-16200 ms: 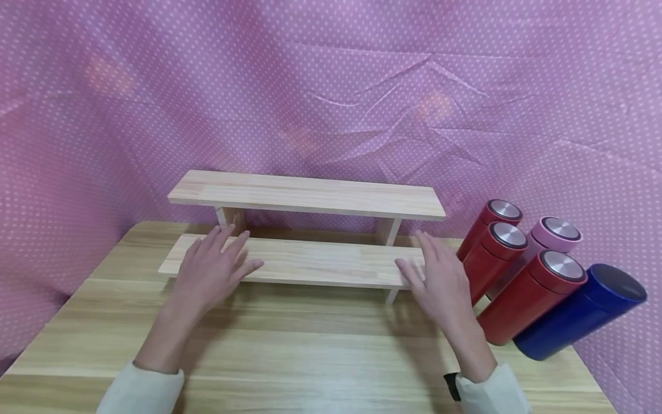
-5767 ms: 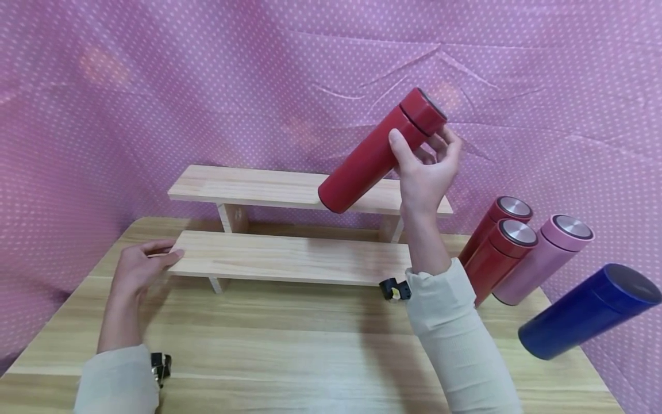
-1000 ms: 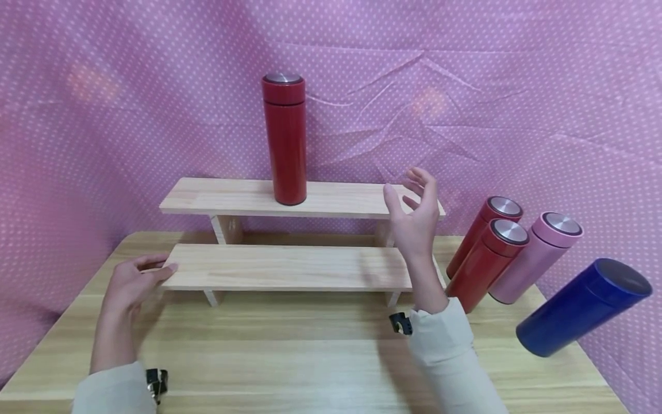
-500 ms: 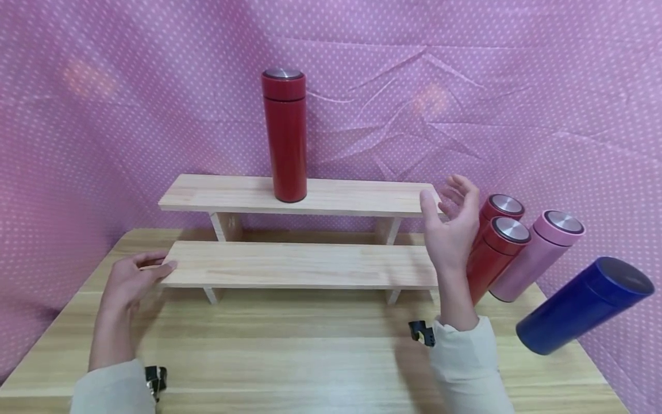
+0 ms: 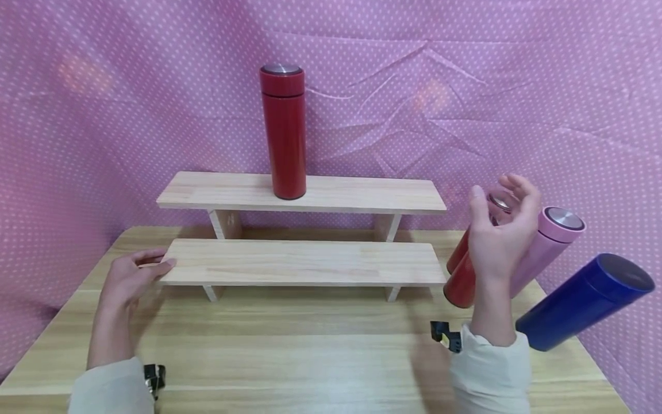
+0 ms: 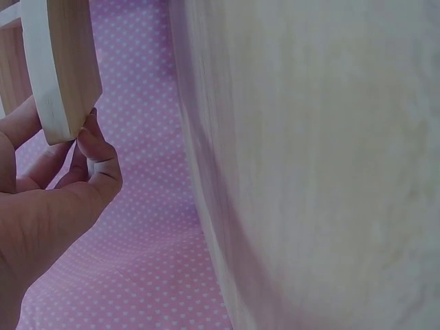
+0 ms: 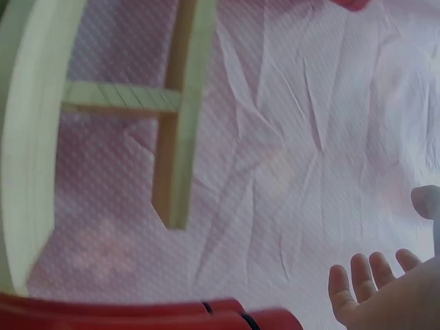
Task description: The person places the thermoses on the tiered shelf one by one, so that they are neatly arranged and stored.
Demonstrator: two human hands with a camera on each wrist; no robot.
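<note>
Pale wooden two-tier rack [image 5: 310, 261] has the left end of its lower board pinched between thumb and fingers of the person's left hand [image 5: 129, 279]. Beyond the rack's right end, the raised right hand [image 5: 501, 241] holds nothing, its thumb spread from loosely bent fingers. Two red cylindrical bottles [image 5: 460, 284], partly hidden by that hand, and a pink cylindrical bottle [image 5: 545, 250] stand right of the rack; a dark-blue cylindrical bottle [image 5: 584, 302] is farther right of it. One tall red bottle with a silver-topped lid [image 5: 285, 138] stands upright on the rack's upper board, near its middle. Beneath the rack is a wood-grain table [image 5: 289, 351]; behind it hangs pink polka-dotted cloth [image 5: 351, 75].
</note>
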